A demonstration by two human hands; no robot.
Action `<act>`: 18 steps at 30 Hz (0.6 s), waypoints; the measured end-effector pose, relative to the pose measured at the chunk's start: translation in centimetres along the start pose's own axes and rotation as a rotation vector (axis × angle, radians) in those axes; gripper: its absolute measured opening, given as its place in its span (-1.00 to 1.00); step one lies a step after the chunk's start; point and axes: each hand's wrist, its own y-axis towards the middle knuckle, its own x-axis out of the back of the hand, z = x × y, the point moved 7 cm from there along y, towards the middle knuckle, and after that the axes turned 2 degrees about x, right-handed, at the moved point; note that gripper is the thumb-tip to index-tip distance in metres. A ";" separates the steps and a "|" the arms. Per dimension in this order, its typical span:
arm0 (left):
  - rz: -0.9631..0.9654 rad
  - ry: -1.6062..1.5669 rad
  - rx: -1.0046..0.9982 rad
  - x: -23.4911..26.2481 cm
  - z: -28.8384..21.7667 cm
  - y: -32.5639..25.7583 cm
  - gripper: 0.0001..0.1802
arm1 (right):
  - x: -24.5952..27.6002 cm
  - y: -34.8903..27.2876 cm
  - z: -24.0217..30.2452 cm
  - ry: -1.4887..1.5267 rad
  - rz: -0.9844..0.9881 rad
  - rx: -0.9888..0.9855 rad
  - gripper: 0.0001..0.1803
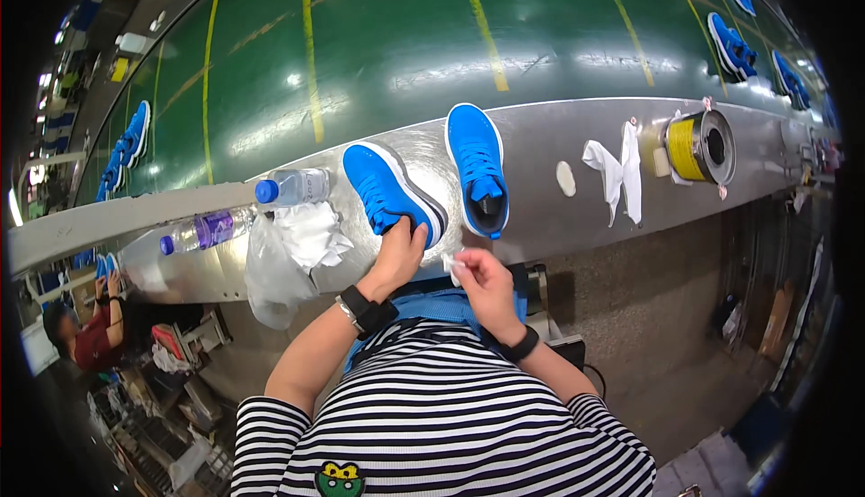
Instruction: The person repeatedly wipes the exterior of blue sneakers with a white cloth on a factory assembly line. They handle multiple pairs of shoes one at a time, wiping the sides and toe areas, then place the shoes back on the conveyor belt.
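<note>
Two blue sneakers with white soles rest on the metal ledge before me, toes pointing away. My left hand point(398, 254) grips the left sneaker point(374, 182) at its heel, fingers at the collar, and that shoe leans on its side a little. The right sneaker point(476, 164) stands upright beside it, touched by neither hand. Close to my body, just below that shoe's heel, my right hand point(487, 282) pinches a small white cloth point(453, 267) between thumb and fingers.
Left of the shoes lie a clear bottle point(302, 187), a purple-labelled bottle point(212, 229), crumpled white paper point(311, 234) and a plastic bag point(270, 272). On the right are white cloth strips point(617, 173) and a yellow-labelled can point(689, 147). Beyond runs a green conveyor belt point(387, 55) carrying more blue shoes point(730, 46).
</note>
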 end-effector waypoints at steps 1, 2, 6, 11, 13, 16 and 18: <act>-0.006 0.001 -0.013 0.0 0.2 0.0 -0.65 | -0.4 0.8 -0.4 -0.015 -0.074 0.041 -0.82; -0.010 0.002 -0.021 0.0 0.5 -0.1 -0.65 | -0.7 1.7 -0.7 -0.037 -0.103 0.056 -0.83; 0.031 0.006 -0.044 0.1 0.8 -0.2 -0.66 | -2.4 3.4 -2.6 -0.137 -0.197 0.117 -0.91; 0.072 0.018 -0.068 -0.1 1.2 0.2 -0.67 | -3.5 6.3 0.0 -0.406 -0.246 0.369 -0.91; 0.098 0.034 -0.049 -0.1 1.0 0.3 -0.67 | -3.7 6.3 -0.4 -0.405 -0.247 0.375 -0.93; 0.152 0.076 0.004 -0.4 1.1 0.7 -0.67 | -3.2 3.4 -1.4 -0.368 -0.299 0.337 -0.98; 0.159 0.077 -0.006 -0.3 1.2 0.7 -0.66 | -3.2 3.0 -1.8 -0.352 -0.305 0.324 -0.97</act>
